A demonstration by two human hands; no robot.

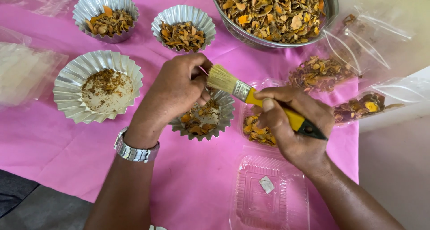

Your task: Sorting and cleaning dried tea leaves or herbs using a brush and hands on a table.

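My right hand [293, 129] grips a paintbrush [264, 102] by its yellow and black handle, bristles pointing left. The pale bristles touch my left hand [177, 88], which is closed on something small that I cannot make out. Both hands hover over a fluted foil cup [221, 118] holding dried orange-brown chips and crumbs. A clear plastic tray [247, 122] with more chips lies under my right hand. A metal watch sits on my left wrist.
On the pink cloth [188, 180] stand three more foil cups: one with fine crumbs [96, 88], two with chips [106, 17] [182, 28]. A steel bowl [273, 12] of chips is at the back. Filled plastic bags [340, 73] lie right, an empty clear lid [268, 194] in front.
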